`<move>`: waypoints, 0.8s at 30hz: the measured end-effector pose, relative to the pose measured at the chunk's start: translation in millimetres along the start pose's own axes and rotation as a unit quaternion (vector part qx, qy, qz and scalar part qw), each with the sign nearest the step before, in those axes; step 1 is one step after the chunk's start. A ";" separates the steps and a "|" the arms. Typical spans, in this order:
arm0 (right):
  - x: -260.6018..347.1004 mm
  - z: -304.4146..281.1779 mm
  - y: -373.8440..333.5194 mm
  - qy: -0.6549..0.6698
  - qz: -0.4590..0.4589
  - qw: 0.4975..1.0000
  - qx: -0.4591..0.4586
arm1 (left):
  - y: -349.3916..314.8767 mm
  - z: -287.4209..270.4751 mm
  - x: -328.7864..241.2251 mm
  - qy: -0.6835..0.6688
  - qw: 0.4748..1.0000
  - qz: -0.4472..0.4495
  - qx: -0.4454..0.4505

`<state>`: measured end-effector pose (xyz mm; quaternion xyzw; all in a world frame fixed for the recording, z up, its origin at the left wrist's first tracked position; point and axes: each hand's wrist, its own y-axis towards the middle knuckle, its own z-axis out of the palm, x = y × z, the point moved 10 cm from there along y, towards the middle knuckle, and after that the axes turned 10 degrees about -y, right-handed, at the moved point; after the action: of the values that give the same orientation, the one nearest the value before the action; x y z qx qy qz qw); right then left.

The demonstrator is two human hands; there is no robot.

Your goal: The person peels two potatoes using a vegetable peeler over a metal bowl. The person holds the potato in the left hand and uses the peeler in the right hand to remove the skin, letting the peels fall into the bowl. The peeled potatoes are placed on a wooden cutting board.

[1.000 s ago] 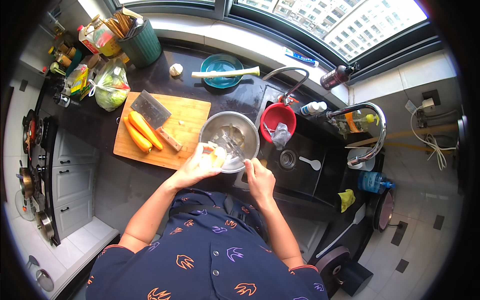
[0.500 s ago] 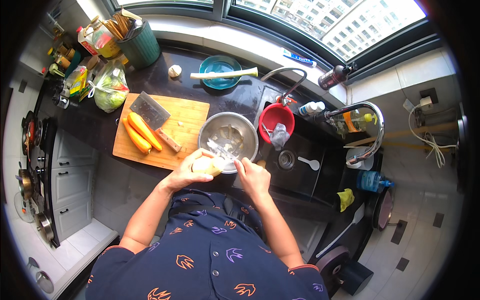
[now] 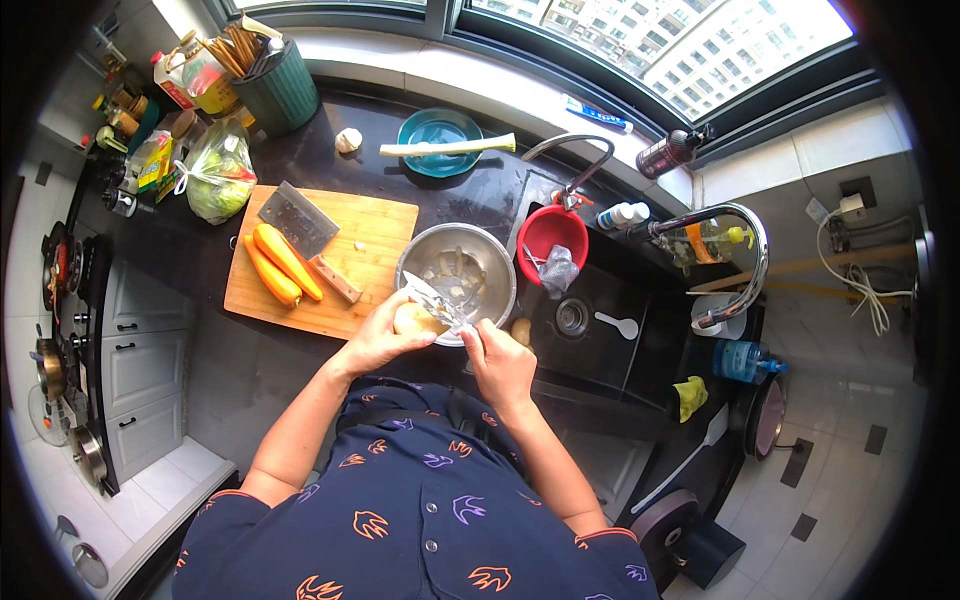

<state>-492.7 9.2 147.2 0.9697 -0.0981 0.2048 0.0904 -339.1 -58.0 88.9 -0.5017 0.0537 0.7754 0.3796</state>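
My left hand (image 3: 382, 335) grips a pale, partly peeled potato (image 3: 415, 318) at the near rim of a steel bowl (image 3: 492, 258) that holds peelings. My right hand (image 3: 500, 362) holds a metal peeler (image 3: 438, 301) whose blade lies across the potato. Another small potato (image 3: 521, 330) sits at the sink's edge beside my right hand. Both hands work over the dark counter, just in front of the bowl.
A wooden cutting board (image 3: 375, 225) bears two carrots (image 3: 280, 262) and a cleaver (image 3: 300, 220). A red bowl (image 3: 548, 232) and a white spoon (image 3: 610, 323) lie in the black sink. A teal plate (image 3: 440, 130) carries a leek. A bagged green vegetable (image 3: 222, 180) and a utensil holder (image 3: 280, 85) stand at the back left.
My right hand has drawn in from the right and met the potato. The peeler now rests on it, and both hands have shifted slightly nearer to me.
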 end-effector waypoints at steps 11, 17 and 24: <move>-64.8 36.8 -8.4 -0.028 0.150 0.979 0.133 | 0.9 -13.3 -4.1 0.065 0.997 0.040 -0.008; -44.9 35.5 -12.9 0.109 0.165 0.974 0.111 | -7.2 -3.7 34.9 -0.281 0.953 -0.114 -0.004; -2.8 -0.8 -12.0 0.077 0.045 0.996 0.003 | -6.9 15.6 49.4 -0.499 0.854 -0.148 -0.001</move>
<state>-492.8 21.4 145.1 0.9458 -0.1339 0.2831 0.0858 -356.5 -19.5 58.1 -0.0494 -0.2188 0.8566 0.4648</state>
